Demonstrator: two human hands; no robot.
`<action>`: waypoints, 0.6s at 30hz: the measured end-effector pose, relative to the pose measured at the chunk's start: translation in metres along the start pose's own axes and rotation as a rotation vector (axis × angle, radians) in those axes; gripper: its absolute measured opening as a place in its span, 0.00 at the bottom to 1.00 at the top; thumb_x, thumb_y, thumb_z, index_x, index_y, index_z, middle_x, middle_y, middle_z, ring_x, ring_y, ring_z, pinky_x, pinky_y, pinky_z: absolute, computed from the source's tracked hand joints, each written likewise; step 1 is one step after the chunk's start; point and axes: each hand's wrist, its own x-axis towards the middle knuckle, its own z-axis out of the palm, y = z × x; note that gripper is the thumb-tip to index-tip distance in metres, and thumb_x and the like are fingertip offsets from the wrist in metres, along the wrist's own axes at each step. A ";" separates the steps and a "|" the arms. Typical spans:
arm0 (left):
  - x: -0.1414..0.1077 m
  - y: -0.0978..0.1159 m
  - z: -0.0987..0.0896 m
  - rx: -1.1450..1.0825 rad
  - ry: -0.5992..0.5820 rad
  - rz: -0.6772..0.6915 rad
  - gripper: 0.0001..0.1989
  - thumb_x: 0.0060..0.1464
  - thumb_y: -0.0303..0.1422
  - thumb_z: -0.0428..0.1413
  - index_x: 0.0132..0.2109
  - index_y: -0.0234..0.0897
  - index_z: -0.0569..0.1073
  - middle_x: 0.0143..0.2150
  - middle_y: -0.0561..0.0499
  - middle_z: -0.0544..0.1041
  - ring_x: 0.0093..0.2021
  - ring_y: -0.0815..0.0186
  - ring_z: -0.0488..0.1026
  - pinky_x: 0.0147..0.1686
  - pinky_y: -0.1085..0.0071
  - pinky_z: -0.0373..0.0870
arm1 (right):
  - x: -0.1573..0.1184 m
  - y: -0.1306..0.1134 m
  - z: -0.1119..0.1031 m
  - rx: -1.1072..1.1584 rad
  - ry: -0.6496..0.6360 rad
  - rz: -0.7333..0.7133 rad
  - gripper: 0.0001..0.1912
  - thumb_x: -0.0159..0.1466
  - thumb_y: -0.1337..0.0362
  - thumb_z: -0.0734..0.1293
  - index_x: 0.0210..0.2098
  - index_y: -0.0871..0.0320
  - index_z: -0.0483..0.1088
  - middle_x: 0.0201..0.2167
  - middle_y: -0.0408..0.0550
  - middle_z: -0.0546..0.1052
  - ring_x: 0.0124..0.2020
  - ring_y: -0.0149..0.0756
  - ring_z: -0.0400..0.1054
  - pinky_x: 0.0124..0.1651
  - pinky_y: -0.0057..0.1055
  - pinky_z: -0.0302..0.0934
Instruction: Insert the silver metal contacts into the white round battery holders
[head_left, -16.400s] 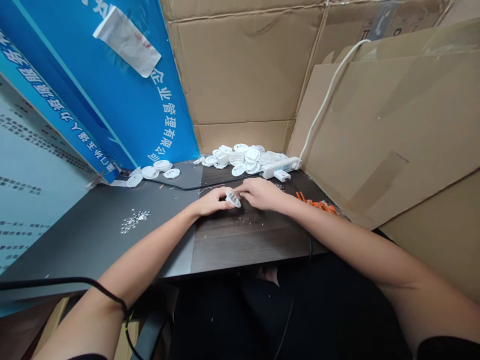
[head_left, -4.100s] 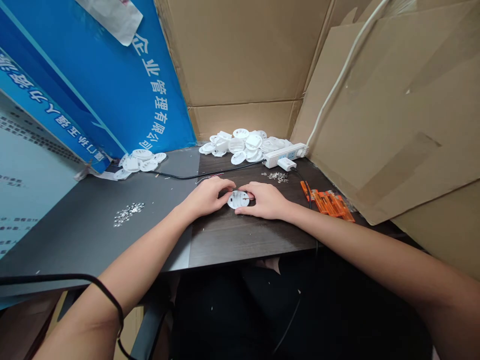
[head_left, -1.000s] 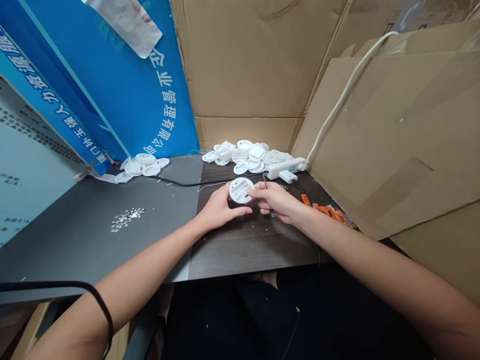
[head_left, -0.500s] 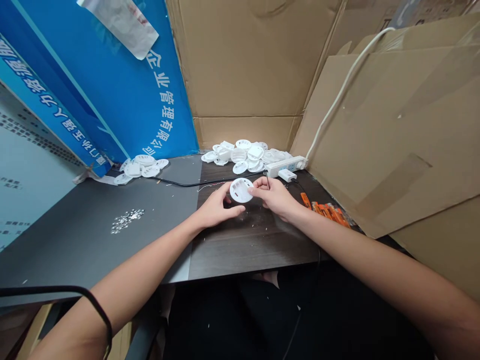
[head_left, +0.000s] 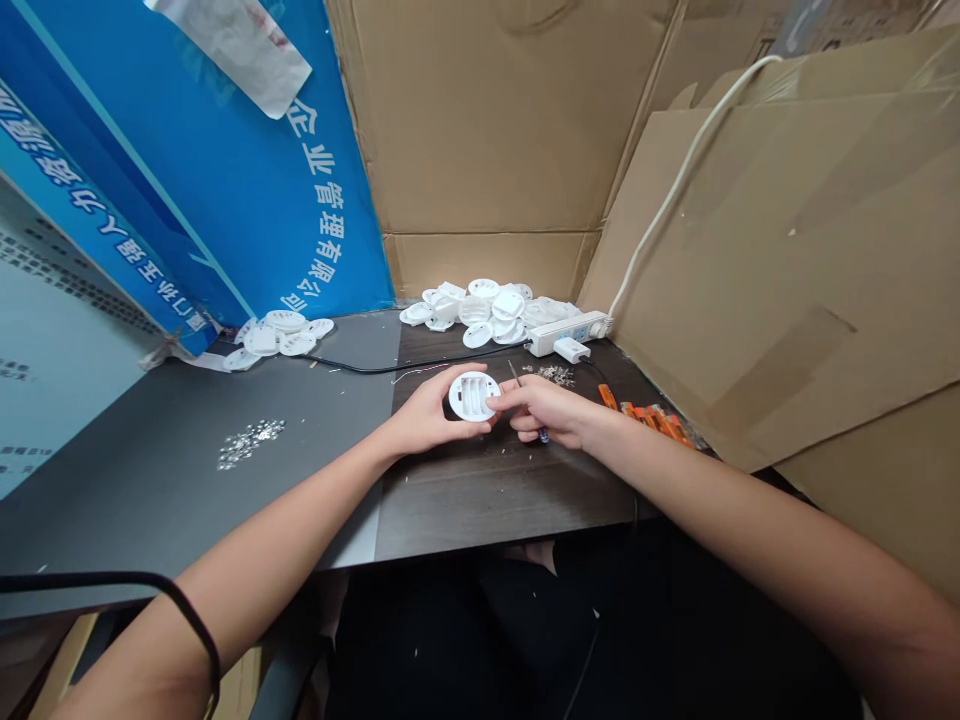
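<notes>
A round white plastic housing with a slotted compartment, like a battery bay, faces me above the dark tabletop. My left hand grips it by its left and lower rim, thumb below. In my right hand is a screwdriver; its thin dark shaft points up and away from the housing, and a bit of blue handle shows under the fingers. The right thumb or forefinger touches the housing's right edge. Just beyond that hand lies a scatter of small metal pieces.
White round housings lie piled at the back and back left. A power strip with a plugged-in white adapter stands back right. Orange-handled tools lie right. Small shiny parts lie left. Cardboard walls rise behind.
The housing has turned so its compartment faces me more, and has shifted slightly left and down. My left thumb has closed onto it. My right hand has moved lower, uncovering the metal pieces.
</notes>
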 end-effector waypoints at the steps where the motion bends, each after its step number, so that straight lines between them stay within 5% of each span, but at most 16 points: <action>1: 0.000 0.001 0.000 -0.004 -0.019 -0.005 0.40 0.47 0.44 0.71 0.63 0.34 0.69 0.57 0.41 0.76 0.56 0.56 0.74 0.59 0.60 0.70 | 0.000 0.000 0.000 -0.014 -0.020 0.011 0.16 0.57 0.60 0.73 0.34 0.60 0.63 0.26 0.43 0.71 0.17 0.17 0.38 0.21 0.22 0.40; 6: 0.002 0.002 0.002 -0.084 -0.037 -0.064 0.33 0.46 0.44 0.71 0.56 0.32 0.74 0.49 0.44 0.80 0.47 0.61 0.76 0.50 0.65 0.73 | -0.001 -0.008 -0.016 -0.224 -0.013 -0.029 0.15 0.62 0.55 0.72 0.35 0.62 0.71 0.33 0.48 0.75 0.19 0.20 0.44 0.22 0.25 0.45; 9: 0.004 -0.001 0.003 -0.069 0.003 -0.086 0.32 0.44 0.43 0.72 0.54 0.33 0.75 0.50 0.45 0.80 0.50 0.60 0.76 0.54 0.64 0.71 | 0.002 -0.023 -0.043 -1.089 0.404 -0.336 0.12 0.69 0.56 0.67 0.43 0.57 0.78 0.39 0.48 0.77 0.31 0.30 0.66 0.36 0.29 0.61; 11: 0.005 -0.003 0.004 -0.076 -0.003 -0.115 0.34 0.42 0.43 0.73 0.54 0.33 0.76 0.52 0.45 0.79 0.52 0.59 0.76 0.57 0.62 0.70 | 0.007 -0.031 -0.060 -1.256 0.556 -0.318 0.11 0.67 0.64 0.67 0.45 0.59 0.80 0.41 0.55 0.77 0.41 0.42 0.70 0.43 0.37 0.62; 18: 0.005 -0.010 0.005 -0.095 -0.032 -0.150 0.37 0.40 0.40 0.74 0.58 0.35 0.75 0.56 0.44 0.78 0.56 0.57 0.74 0.62 0.58 0.67 | 0.032 -0.028 -0.067 -1.501 0.564 -0.175 0.09 0.64 0.67 0.69 0.40 0.60 0.83 0.44 0.62 0.78 0.43 0.50 0.73 0.45 0.42 0.65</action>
